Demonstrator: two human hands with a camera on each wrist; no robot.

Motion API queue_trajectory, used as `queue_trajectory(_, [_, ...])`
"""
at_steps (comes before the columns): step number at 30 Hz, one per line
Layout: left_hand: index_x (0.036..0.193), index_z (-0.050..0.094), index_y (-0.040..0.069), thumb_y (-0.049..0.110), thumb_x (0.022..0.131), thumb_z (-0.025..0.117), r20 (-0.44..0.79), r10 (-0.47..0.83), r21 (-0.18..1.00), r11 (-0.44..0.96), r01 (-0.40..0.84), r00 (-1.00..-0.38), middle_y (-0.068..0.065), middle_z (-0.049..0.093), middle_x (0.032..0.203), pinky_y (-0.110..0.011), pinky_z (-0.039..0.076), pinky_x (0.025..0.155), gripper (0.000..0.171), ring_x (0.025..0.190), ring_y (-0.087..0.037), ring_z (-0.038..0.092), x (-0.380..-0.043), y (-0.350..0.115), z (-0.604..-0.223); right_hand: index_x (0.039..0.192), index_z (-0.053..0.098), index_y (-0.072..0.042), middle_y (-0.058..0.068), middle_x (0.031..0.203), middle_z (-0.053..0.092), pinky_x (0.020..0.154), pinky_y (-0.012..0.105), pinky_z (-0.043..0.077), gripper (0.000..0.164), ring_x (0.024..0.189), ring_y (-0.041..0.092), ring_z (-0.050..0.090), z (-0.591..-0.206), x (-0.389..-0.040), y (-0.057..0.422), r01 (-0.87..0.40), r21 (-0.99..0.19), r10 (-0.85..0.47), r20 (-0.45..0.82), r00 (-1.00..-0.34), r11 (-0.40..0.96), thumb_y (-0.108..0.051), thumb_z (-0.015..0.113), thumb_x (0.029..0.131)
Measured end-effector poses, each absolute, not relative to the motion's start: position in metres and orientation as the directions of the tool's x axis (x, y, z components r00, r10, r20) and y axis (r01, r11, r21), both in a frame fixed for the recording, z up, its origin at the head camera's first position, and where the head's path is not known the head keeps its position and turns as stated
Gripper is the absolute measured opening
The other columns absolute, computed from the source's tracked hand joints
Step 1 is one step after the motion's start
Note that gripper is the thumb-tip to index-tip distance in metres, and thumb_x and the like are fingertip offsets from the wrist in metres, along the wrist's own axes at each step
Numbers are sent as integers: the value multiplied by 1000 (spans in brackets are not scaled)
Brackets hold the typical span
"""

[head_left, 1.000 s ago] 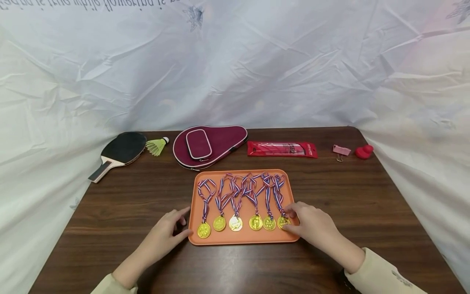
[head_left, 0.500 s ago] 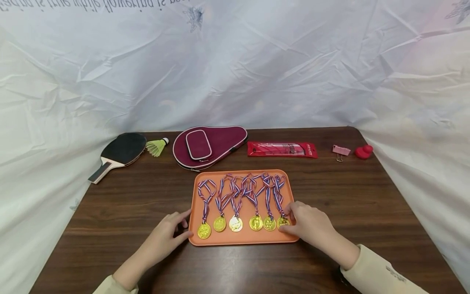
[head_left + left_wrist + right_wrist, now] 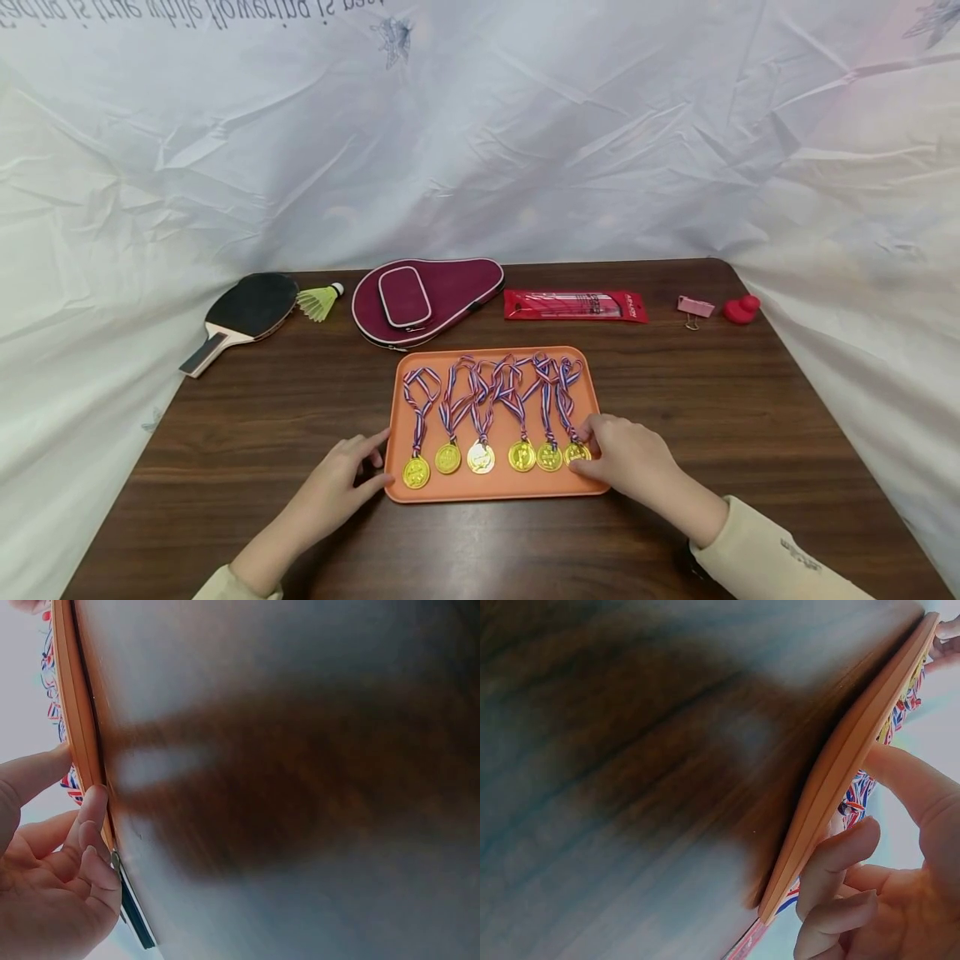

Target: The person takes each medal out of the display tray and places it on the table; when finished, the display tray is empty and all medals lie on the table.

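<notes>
An orange tray (image 3: 495, 492) holds a row of several gold-coloured medals on red, white and blue ribbons, laid with discs toward the person. My left hand (image 3: 337, 479) lies at the tray's left edge, thumb and fingertips touching the rim; in the left wrist view, its fingers (image 3: 94, 806) rest against the tray's outer side. My right hand (image 3: 633, 458) reaches over the right rim and pinches the rightmost medal (image 3: 577, 452) between thumb and forefinger, partly covering it. From the right wrist, the thumb (image 3: 904, 776) shows past the tray wall (image 3: 829, 780), the medal hidden behind it.
Along the table's back lie a table tennis bat (image 3: 255, 307), a shuttlecock (image 3: 318, 302), a maroon bat case (image 3: 457, 287), a red packet (image 3: 573, 305), a pink binder clip (image 3: 694, 307) and a small red rubber duck (image 3: 741, 309). A white cloth (image 3: 480, 150) hangs behind.
My right hand has shifted slightly left, with the rightmost medal moving a little the same way. My left hand has stayed at the tray's left edge.
</notes>
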State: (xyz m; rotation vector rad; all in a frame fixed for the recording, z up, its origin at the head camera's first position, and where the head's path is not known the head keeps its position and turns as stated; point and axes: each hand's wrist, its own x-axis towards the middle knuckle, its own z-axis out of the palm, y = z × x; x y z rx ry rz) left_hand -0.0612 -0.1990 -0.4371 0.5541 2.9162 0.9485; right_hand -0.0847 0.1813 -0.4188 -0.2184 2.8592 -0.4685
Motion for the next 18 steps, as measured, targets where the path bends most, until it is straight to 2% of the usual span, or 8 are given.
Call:
queue_trajectory(8, [124, 52, 5, 18, 76, 72, 50, 316, 591, 755, 283, -947, 14, 49, 72, -22, 33, 59, 54, 68, -9, 39, -62, -199, -436, 80, 58, -18, -7, 61, 45, 45, 28, 31, 34, 51, 10, 41, -418, -85, 182, -99, -377, -181, -189, -965, 921, -38, 79, 62])
queue_trajectory(15, [124, 52, 4, 18, 76, 72, 38, 311, 593, 758, 272, -950, 15, 49, 72, -22, 33, 59, 54, 69, -10, 39, -61, -197, -435, 70, 55, -20, -8, 56, 46, 45, 26, 28, 29, 48, 8, 40, -420, -88, 190, -104, -425, -209, -207, -956, 899, -38, 78, 65])
queue_trajectory(18, [125, 51, 5, 19, 76, 72, 13, 304, 590, 767, 252, -953, 14, 49, 72, -22, 33, 60, 54, 70, -10, 39, -61, -197, -434, 71, 58, -20, -8, 58, 47, 45, 26, 30, 25, 50, 8, 41, -420, -90, 194, -98, -463, -218, -214, -952, 881, -37, 77, 66])
